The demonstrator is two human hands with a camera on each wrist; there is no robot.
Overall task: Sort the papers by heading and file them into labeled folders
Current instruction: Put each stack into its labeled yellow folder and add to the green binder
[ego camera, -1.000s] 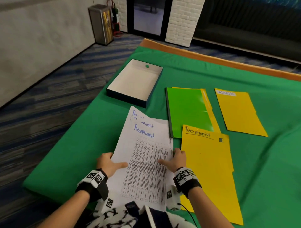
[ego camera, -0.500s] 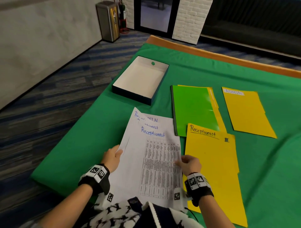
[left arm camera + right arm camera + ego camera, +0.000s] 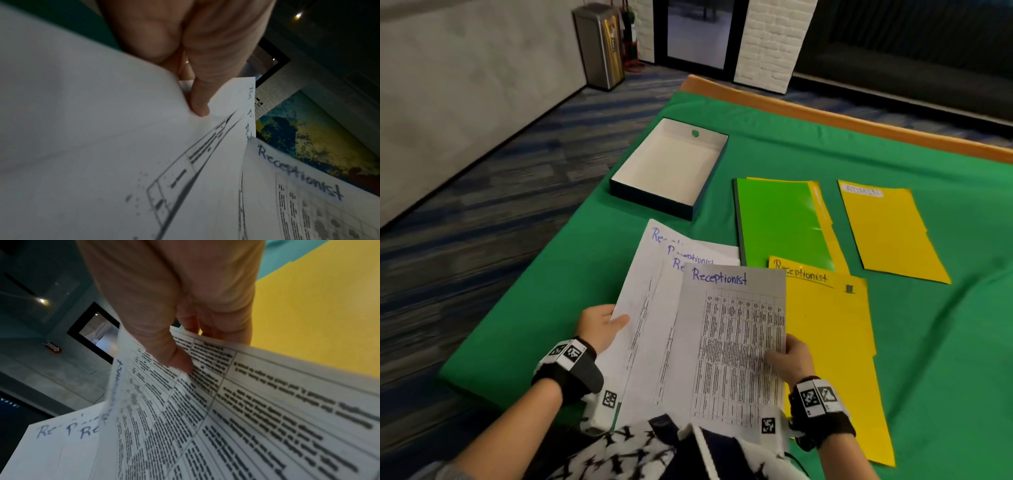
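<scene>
Several white papers headed "Receptionist" are fanned out and lifted off the green cloth. My left hand pinches the left edge of the lower sheets, thumb on top. The top sheet, a printed table, is gripped at its right edge by my right hand, thumb on the print. To the right lies the yellow "Receptionist" folder. Farther back are a green folder on a yellow one and a yellow "ADMIN" folder.
An open shallow box with a white inside stands at the back left of the green-covered table. The table's left edge drops to striped carpet. A steel bin stands by the far wall.
Both hands went from lying on the stack to gripping its edges. The papers have risen off the cloth and the top sheet has shifted right, over the Receptionist folder's edge.
</scene>
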